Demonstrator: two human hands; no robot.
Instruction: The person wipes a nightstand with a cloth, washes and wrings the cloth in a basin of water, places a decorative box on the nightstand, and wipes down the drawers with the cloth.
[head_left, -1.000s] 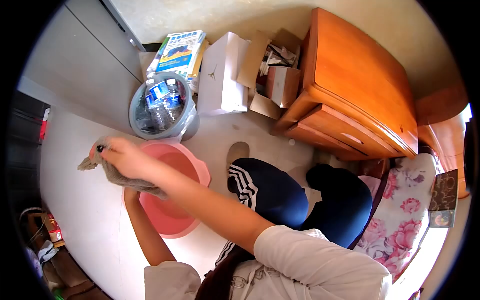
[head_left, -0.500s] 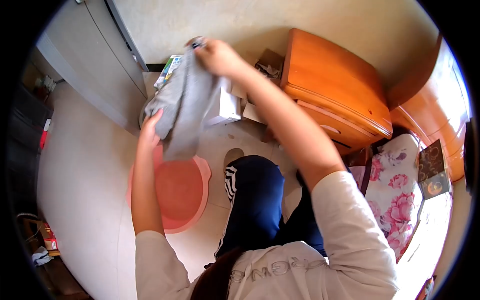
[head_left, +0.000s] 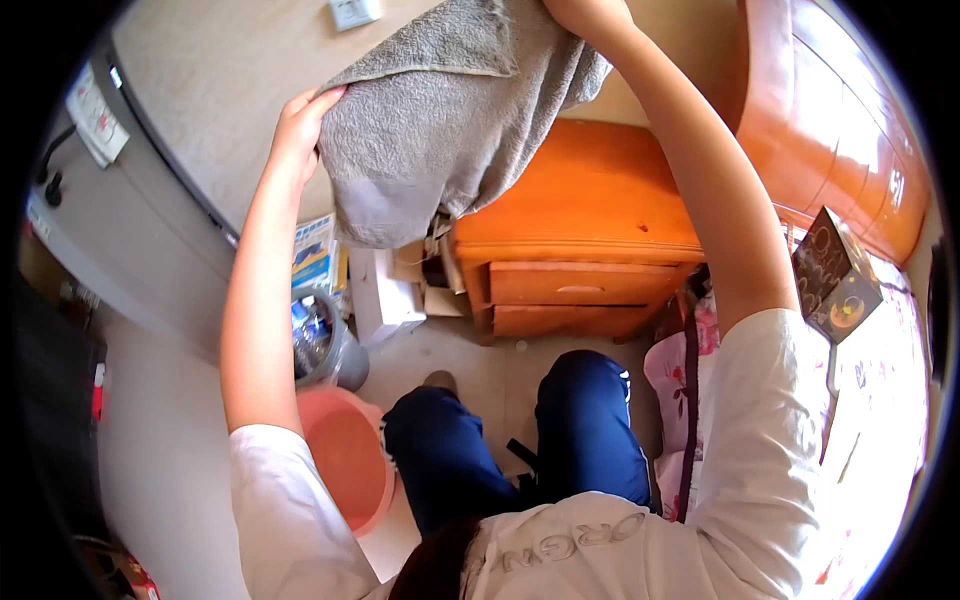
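Observation:
A grey towel hangs spread out between my two hands, raised in front of the wall and partly over the orange nightstand. My left hand pinches its left edge between thumb and fingers. At the upper right, my right hand grips another part of the towel; the top of the frame cuts off some of this hand. A folded flap lies across the towel's upper part, and its lower edge droops freely. Below my left arm, a pink basin stands on the floor.
A grey bin with plastic bottles stands behind the basin. Beside it are a white box and cardboard. A bed with a floral cover and a dark box is to my right; a grey door is at left.
The towel has gone from a bunched, hanging strip to a wide spread sheet. Both hands are higher in view and farther apart. My view has shifted toward the nightstand.

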